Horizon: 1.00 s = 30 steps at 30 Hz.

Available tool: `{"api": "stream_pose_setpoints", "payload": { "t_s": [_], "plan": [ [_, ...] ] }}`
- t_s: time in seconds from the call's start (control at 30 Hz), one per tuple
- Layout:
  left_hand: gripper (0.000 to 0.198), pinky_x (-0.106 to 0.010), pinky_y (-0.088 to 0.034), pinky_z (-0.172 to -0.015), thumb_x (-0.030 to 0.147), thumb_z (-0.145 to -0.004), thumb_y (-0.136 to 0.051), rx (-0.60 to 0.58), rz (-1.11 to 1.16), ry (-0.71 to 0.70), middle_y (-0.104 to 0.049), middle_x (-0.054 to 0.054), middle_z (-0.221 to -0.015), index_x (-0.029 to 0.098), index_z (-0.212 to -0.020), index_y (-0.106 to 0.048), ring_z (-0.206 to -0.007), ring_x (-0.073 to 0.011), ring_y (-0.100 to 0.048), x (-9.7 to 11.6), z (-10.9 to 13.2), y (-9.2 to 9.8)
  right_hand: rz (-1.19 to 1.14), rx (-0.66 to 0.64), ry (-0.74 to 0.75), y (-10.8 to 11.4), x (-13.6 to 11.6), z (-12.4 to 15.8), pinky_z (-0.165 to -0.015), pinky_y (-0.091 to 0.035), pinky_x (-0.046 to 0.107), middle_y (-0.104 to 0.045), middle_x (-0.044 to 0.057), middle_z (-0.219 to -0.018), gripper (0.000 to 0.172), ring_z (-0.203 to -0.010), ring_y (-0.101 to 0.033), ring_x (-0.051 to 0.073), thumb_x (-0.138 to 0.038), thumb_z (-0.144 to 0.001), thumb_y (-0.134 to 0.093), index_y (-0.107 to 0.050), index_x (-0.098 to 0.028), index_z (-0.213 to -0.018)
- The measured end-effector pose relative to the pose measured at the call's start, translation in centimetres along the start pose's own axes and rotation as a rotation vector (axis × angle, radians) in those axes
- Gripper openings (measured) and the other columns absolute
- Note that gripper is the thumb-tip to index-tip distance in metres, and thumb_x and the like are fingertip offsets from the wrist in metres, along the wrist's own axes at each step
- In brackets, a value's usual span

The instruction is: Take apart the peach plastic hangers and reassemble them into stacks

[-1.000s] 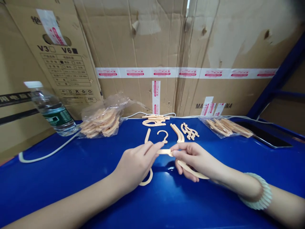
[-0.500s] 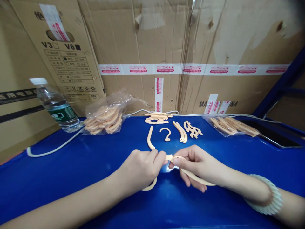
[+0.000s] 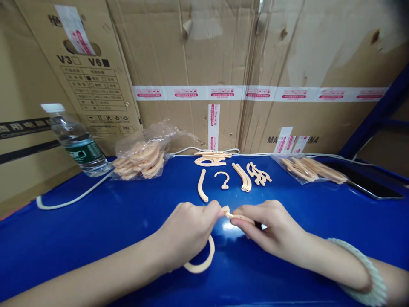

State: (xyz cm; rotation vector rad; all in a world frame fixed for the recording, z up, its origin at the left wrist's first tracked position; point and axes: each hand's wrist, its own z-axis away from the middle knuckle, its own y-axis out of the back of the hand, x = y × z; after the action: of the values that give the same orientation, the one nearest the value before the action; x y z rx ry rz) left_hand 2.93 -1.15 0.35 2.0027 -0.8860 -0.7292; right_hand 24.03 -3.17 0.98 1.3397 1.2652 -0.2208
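My left hand [image 3: 188, 232] is closed on a curved peach plastic piece [image 3: 204, 262] whose arc sticks out below the fist. My right hand [image 3: 268, 226] pinches a second peach plastic piece [image 3: 238, 217]. The two pieces meet end to end between my fingertips, just above the blue table [image 3: 96, 230]. Most of the right-hand piece is hidden under the fingers. Behind the hands lie loose peach parts: a curved strip [image 3: 201, 185], a small hook [image 3: 223, 179], two curved strips [image 3: 243, 176] and a small cluster [image 3: 259, 175].
A clear bag of peach parts [image 3: 140, 157] and a water bottle [image 3: 76, 143] stand at the back left. Another bag of parts [image 3: 311, 169] and a dark phone [image 3: 367, 184] lie back right. A white cable [image 3: 73, 197] runs along the back. Cardboard boxes [image 3: 223, 64] wall the far edge.
Both hands dropped closer to the table and toward me. The left piece's arc swung down and now shows below the fist. The right piece's long tail has gone under my right hand.
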Motion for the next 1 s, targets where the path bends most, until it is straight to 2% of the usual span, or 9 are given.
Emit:
{"api": "stream_pose_setpoints", "payload": {
  "t_s": [0.07, 0.17, 0.3, 0.47, 0.63, 0.73, 0.83, 0.93, 1.0],
  "plan": [
    [0.044, -0.029, -0.021, -0.04, 0.026, -0.105, -0.015, -0.054, 0.106, 0.076, -0.051, 0.004, -0.047, 0.018, -0.079, -0.05, -0.035, -0.0153, -0.048, 0.2, 0.1, -0.1, 0.047, 0.021, 0.072, 0.3, -0.1, 0.0, -0.045, -0.035, 0.017, -0.055, -0.002, -0.056, 0.035, -0.044, -0.048, 0.006, -0.035, -0.095, -0.05, -0.057, -0.015, -0.068],
    [0.045, -0.028, -0.024, -0.043, 0.032, -0.104, -0.014, -0.101, 0.262, 0.186, -0.052, 0.003, -0.05, 0.02, -0.08, -0.051, -0.039, -0.016, -0.048, 0.3, 0.1, -0.1, -0.1, 0.022, -0.012, 1.5, 0.1, -0.4, -0.042, -0.036, 0.018, -0.057, -0.002, -0.056, 0.036, -0.04, -0.047, 0.005, -0.04, -0.096, -0.049, -0.06, -0.015, -0.073],
    [0.045, -0.025, -0.029, -0.048, 0.04, -0.101, -0.021, -0.184, 0.572, 0.424, -0.044, 0.004, -0.05, 0.021, -0.078, -0.054, -0.044, -0.0151, -0.046, 0.2, -0.1, 0.3, -0.15, 0.21, -0.057, 4.8, 0.7, -1.3, -0.06, -0.048, 0.023, -0.066, 0.005, -0.073, 0.034, -0.065, -0.061, 0.014, -0.045, -0.092, -0.055, -0.067, -0.015, -0.079],
    [0.042, -0.02, -0.024, -0.041, 0.056, -0.093, -0.037, -0.23, 1.107, 0.777, -0.033, 0.007, -0.052, 0.02, -0.084, -0.059, -0.043, -0.011, -0.033, -0.1, -0.5, 0.1, 0.044, 0.385, 0.005, 8.6, 2.3, -2.2, -0.073, -0.05, 0.029, -0.068, 0.008, -0.092, 0.029, -0.085, -0.063, 0.02, -0.045, -0.088, -0.061, -0.072, -0.018, -0.083],
    [0.041, -0.018, -0.03, -0.039, 0.057, -0.082, -0.055, -0.188, 1.534, 0.995, -0.042, 0.008, -0.049, 0.017, -0.09, -0.056, -0.037, -0.0081, -0.036, -1.3, -0.7, -1.1, 0.351, 0.447, 0.123, 9.7, 4.9, -2.7, -0.064, -0.05, 0.028, -0.068, 0.009, -0.092, 0.022, -0.082, -0.063, 0.019, -0.035, -0.088, -0.06, -0.074, -0.018, -0.089],
    [0.036, -0.02, -0.039, -0.045, 0.05, -0.081, -0.061, -0.147, 1.608, 1.034, -0.052, 0.004, -0.052, 0.016, -0.092, -0.057, -0.043, -0.0109, -0.048, -1.9, -0.7, -1.5, 0.566, 0.405, 0.179, 9.9, 6.6, -2.9, -0.064, -0.05, 0.029, -0.067, 0.009, -0.091, 0.02, -0.076, -0.064, 0.017, -0.023, -0.088, -0.056, -0.075, -0.018, -0.092],
    [0.028, -0.022, -0.044, -0.054, 0.042, -0.083, -0.061, -0.073, 1.604, 1.075, -0.058, 0.002, -0.06, 0.016, -0.092, -0.058, -0.055, -0.013, -0.057, -2.0, -0.7, -1.2, 0.72, 0.266, 0.13, 10.2, 7.7, -2.9, -0.071, -0.052, 0.03, -0.068, 0.009, -0.093, 0.021, -0.078, -0.065, 0.017, -0.013, -0.085, -0.056, -0.076, -0.016, -0.09],
    [0.023, -0.025, -0.048, -0.066, 0.037, -0.087, -0.058, -0.02, 1.575, 1.101, -0.064, -0.002, -0.071, 0.016, -0.095, -0.059, -0.069, -0.0154, -0.064, -1.8, -1.0, -0.2, 0.79, 0.124, 0.061, 10.2, 8.0, -2.8, -0.079, -0.053, 0.032, -0.069, 0.009, -0.096, 0.023, -0.086, -0.066, 0.019, -0.008, -0.085, -0.055, -0.075, -0.015, -0.094],
    [0.021, -0.028, -0.049, -0.073, 0.034, -0.088, -0.056, 0.004, 1.551, 1.122, -0.067, -0.004, -0.075, 0.016, -0.096, -0.058, -0.078, -0.0174, -0.066, -1.6, -1.3, 0.5, 0.824, 0.104, 0.067, 9.8, 7.6, -2.7, -0.082, -0.053, 0.035, -0.069, 0.01, -0.097, 0.027, -0.09, -0.065, 0.021, -0.006, -0.086, -0.05, -0.073, -0.014, -0.098]
  ]
}}
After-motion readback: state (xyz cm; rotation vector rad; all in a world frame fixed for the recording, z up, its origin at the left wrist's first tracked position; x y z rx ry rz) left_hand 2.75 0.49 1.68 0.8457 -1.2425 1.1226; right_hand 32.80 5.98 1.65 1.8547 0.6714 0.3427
